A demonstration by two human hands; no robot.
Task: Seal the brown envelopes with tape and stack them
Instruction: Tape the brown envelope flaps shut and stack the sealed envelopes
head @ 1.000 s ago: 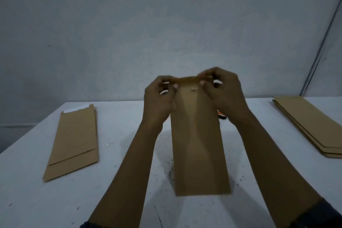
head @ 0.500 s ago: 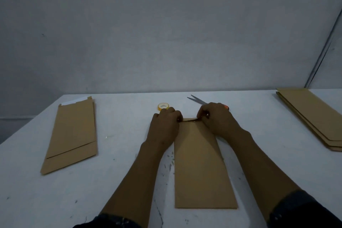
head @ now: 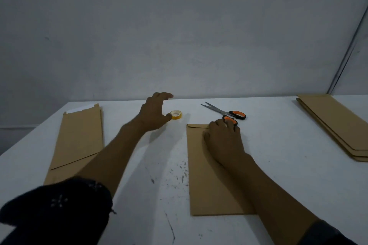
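At twelve o'clock on the table [head: 278, 165], my spread left hand [head: 154, 113] nears light, rigid tape roll [head: 176, 114], best pinched by its rim; right hand [head: 224, 141] presses floppy envelope [head: 201, 181] flat.

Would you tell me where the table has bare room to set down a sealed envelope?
Widest bare patch: between the middle envelope and the right stack. A narrower strip lies between the left envelope and the left hand. Crowded: around the tape roll and scissors.
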